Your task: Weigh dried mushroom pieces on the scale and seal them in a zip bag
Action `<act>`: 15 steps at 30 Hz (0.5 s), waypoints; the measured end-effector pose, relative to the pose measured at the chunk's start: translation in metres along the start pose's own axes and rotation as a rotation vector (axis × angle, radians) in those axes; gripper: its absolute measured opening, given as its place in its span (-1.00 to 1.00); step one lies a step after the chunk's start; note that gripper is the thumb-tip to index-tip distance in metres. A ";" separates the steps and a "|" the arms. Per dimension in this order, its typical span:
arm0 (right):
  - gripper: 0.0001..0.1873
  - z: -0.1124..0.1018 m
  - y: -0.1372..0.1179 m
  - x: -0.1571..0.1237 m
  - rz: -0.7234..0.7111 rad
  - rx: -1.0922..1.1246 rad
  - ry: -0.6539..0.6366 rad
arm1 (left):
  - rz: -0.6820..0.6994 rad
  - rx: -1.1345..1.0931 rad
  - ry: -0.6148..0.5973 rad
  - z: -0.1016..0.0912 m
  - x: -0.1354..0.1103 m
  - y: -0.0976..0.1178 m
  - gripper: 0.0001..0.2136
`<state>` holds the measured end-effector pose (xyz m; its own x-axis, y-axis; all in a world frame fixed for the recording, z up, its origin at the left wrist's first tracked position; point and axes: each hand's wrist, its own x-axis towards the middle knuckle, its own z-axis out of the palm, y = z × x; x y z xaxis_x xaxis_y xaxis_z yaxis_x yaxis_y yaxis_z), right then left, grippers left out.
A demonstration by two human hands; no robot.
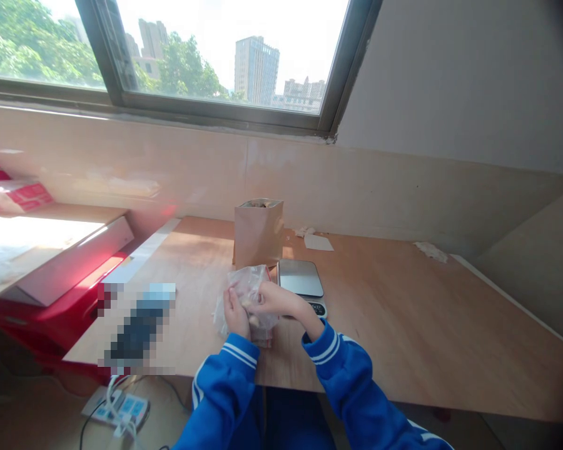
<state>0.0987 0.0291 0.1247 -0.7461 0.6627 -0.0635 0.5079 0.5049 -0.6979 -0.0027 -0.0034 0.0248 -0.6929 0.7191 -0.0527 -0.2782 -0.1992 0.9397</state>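
Observation:
My left hand (pixel 235 312) and my right hand (pixel 273 300) are both closed on a clear plastic bag (pixel 246 282) with small brownish pieces inside, held just above the wooden table (pixel 403 325). The left hand grips the bag's left side. The right hand's fingers pinch at the bag's mouth from the right. Under the bag lies something red and white that I cannot make out. Right beside the right hand sits a small digital scale (pixel 301 279) with a bare metal plate. Behind the bag stands an open brown paper pouch (pixel 258 232), filled near the top.
A blurred-out flat object (pixel 138 325) lies on the table's left part. Scraps of white paper (pixel 316 240) and a crumpled bit (pixel 430 251) lie near the back wall. A red bin (pixel 51 319) and a power strip (pixel 117 409) sit on the left, below the table.

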 end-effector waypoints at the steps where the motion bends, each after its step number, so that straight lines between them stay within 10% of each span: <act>1: -0.88 -0.004 0.000 -0.003 -0.005 0.013 0.023 | -0.011 -0.001 0.008 0.000 0.000 0.000 -0.64; 9: -0.74 -0.064 0.001 -0.021 -0.047 0.146 0.374 | -0.036 0.061 0.064 0.002 -0.002 0.003 -0.63; 15: -0.77 -0.143 -0.031 0.028 -0.101 -0.134 0.991 | -0.036 0.073 0.066 0.002 -0.002 0.006 -0.60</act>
<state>0.1233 0.1111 0.2462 -0.1242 0.7438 0.6568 0.5518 0.6019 -0.5773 -0.0016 -0.0045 0.0308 -0.7266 0.6787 -0.1069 -0.2562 -0.1234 0.9587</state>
